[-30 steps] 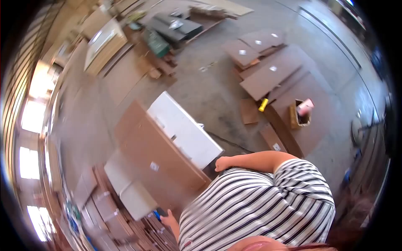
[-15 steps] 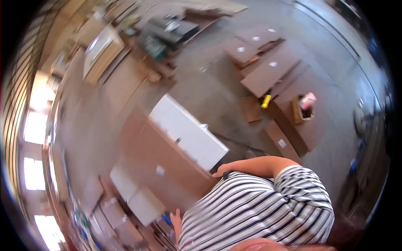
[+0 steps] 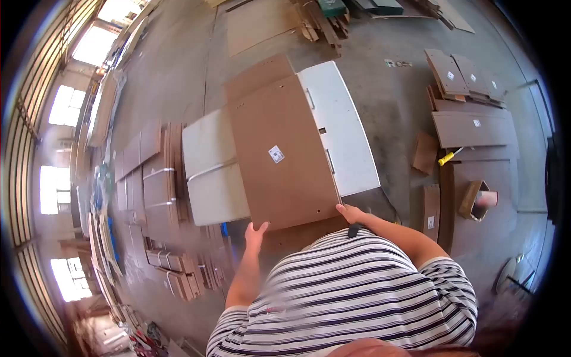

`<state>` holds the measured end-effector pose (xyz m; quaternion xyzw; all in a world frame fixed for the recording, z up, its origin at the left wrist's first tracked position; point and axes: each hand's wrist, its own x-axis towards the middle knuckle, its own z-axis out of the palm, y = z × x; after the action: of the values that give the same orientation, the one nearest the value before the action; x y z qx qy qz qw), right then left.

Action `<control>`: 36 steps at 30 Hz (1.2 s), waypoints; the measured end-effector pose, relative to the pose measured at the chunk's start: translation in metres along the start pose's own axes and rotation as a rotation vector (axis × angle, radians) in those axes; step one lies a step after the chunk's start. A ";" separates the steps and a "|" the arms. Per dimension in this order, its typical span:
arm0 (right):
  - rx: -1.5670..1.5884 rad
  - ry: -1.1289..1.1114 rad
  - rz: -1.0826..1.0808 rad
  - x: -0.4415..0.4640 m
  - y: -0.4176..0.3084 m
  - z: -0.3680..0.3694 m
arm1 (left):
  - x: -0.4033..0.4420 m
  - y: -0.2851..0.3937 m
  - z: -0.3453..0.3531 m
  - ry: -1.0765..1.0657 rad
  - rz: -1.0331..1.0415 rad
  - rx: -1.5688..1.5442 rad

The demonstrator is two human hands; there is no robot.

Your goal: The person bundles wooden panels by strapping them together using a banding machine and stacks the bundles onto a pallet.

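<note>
Largest before us is the brown panel point(image 3: 291, 187), straight ahead, its near edge at our hands. We judge the step in hand to be handling it by its near corners; the next move calls for a level, even hold from both sides. The white panel point(image 3: 348, 131), partly covered by it, shows along its right, and the off-white boxes point(image 3: 217, 196) along its left. Our right hand point(image 3: 352, 214) seems to pinch the near right corner, thumb at the edge, other fingers hidden. Our left hand point(image 3: 256, 233) has thumb and forefinger spread at the near left corner; whether it grips, we cannot tell. Smallest, the label point(image 3: 275, 154) sits mid-panel.
</note>
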<state>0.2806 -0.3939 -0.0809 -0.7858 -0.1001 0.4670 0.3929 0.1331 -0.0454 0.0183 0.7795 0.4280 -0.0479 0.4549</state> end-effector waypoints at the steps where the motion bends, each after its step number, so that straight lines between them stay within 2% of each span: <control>1: -0.018 -0.020 -0.013 -0.005 0.001 -0.002 | 0.003 -0.011 0.002 -0.003 0.022 -0.038; 3: -0.032 -0.034 -0.011 -0.021 -0.012 -0.011 | 0.008 -0.029 0.005 0.020 0.062 0.012; 5: -0.022 -0.040 0.060 -0.031 -0.028 -0.021 | 0.007 -0.023 0.006 0.091 0.029 0.103; 6: -0.042 -0.076 0.035 -0.028 -0.031 -0.019 | 0.002 -0.007 0.004 0.073 -0.015 0.054; 8: 0.096 0.082 0.068 -0.031 -0.025 -0.013 | -0.003 0.011 0.003 0.070 -0.074 -0.006; 11: 0.131 0.079 0.047 -0.021 -0.013 -0.010 | 0.003 0.013 -0.003 0.014 -0.117 0.086; 12: 0.092 0.164 -0.003 -0.024 -0.013 -0.010 | 0.007 0.013 -0.005 -0.008 -0.065 0.199; 13: 0.082 0.155 -0.015 -0.026 -0.014 -0.009 | 0.011 0.013 -0.008 -0.031 -0.013 0.312; 14: 0.097 0.191 -0.028 -0.026 -0.016 -0.009 | 0.010 0.029 -0.015 -0.015 -0.013 0.304; 16: 0.144 0.234 -0.042 -0.032 -0.020 -0.010 | 0.001 0.068 -0.029 -0.246 0.013 0.457; 17: 0.179 0.242 -0.045 -0.036 -0.022 -0.011 | 0.015 0.060 -0.033 -0.237 0.015 0.453; 19: 0.170 0.292 -0.026 -0.042 -0.025 -0.008 | 0.052 0.028 -0.037 -0.276 0.286 0.466; 20: 0.217 0.305 0.004 -0.046 -0.024 -0.006 | 0.078 0.026 -0.043 -0.335 0.115 0.424; 22: 0.261 0.333 0.054 -0.057 -0.028 0.003 | 0.141 0.017 -0.051 -0.169 0.053 -0.024; 24: 0.227 0.365 0.018 -0.069 -0.036 0.006 | 0.181 0.046 -0.069 0.120 0.003 -0.372; 25: 0.220 0.386 0.040 -0.074 -0.040 0.008 | 0.213 0.036 -0.079 0.153 -0.008 -0.484; 27: 0.266 0.365 0.265 -0.082 -0.048 0.020 | 0.272 0.019 -0.101 0.241 -0.077 -0.693; 29: 0.104 0.383 0.198 -0.076 -0.009 0.029 | 0.302 0.025 -0.110 0.349 -0.174 -0.934; 30: 0.145 0.430 0.201 -0.080 -0.018 0.035 | 0.314 0.032 -0.114 0.408 -0.212 -1.082; 32: 0.200 0.522 0.232 -0.091 -0.052 0.028 | 0.339 0.034 -0.119 0.469 -0.214 -1.106; 34: 0.046 0.427 0.284 -0.093 -0.073 0.016 | 0.326 0.086 -0.120 0.630 0.105 -0.938; 36: -0.434 0.239 0.255 -0.087 -0.092 -0.012 | 0.293 0.145 -0.118 0.623 0.612 -0.357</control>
<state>0.2623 -0.3845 0.0446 -0.9074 -0.0509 0.3842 0.1623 0.3837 0.1944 0.0480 0.7566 0.2960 0.3992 0.4249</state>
